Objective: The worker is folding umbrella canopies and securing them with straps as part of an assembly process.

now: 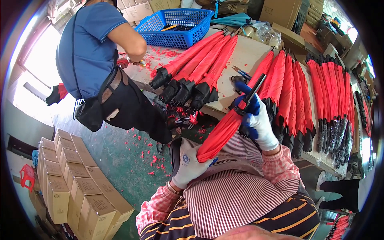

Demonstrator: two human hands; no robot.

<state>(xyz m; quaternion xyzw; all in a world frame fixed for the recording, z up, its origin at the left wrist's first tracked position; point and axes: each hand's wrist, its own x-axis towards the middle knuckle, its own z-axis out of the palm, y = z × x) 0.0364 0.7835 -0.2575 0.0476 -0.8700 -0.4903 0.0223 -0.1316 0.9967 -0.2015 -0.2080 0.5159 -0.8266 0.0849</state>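
Both my hands wear white gloves with blue-coated palms. A folded red umbrella (219,135) slants across in front of my striped apron. My left hand (189,167) is closed round the lower end of its red cloth. Higher up, the fingers of my right hand (257,118) wrap the other end, where a black shaft sticks out past a red collar. That grip partly hides the collar. Close beyond my right hand, folded red umbrellas (285,96) with black ends lie side by side on the table (250,54).
More red umbrellas (200,66) lie left on the table, below a blue basket (174,30). Another bundle (330,90) sits far right. A co-worker in a blue shirt (90,44) stands at the table's left. Cartons (80,176) are stacked lower left; red scraps litter the green floor (138,160).
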